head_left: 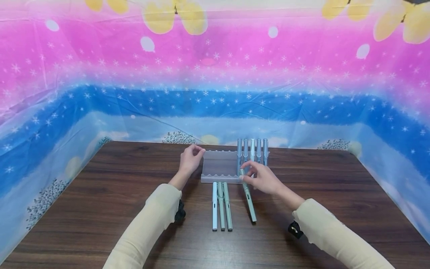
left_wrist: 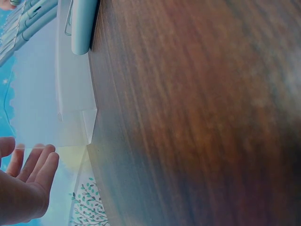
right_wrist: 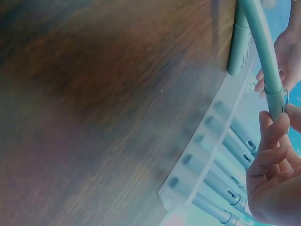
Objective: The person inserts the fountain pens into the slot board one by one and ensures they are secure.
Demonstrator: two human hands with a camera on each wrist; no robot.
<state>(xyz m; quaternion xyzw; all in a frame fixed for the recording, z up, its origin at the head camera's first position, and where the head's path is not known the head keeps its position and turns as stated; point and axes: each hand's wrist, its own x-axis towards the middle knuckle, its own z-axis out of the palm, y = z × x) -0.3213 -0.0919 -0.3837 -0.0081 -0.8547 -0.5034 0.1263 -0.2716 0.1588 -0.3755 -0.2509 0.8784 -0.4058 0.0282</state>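
Green pen: in the right hand, just in front of the clear rack, cap end at the front rail, barrel slanting back toward the person. Can't tell if the barrel's near end touches the surface.

Hands: right one closed in a fingertip pinch at the cap end, other fingers loosely curled. Left hand at the rack's far left corner, thumb and fingers nearly together, looks like a light pinch to steady it.

Step looks like racking this pen. Five racked pens fill the right end, caps at the far side; notches left of them hold none. Three loose pens lie side by side in front.

To do it well: lift the barrel over the front rail, don't drag it. Cap end already points away, matching the others; keep the clip up. Aim for the notch next to the leftmost racked pen, square to the rails, then lower level so both notches take it. Watch for knuckles nudging that neighbour. Left hand: steady only, since the rack looks light. Let go once seated.
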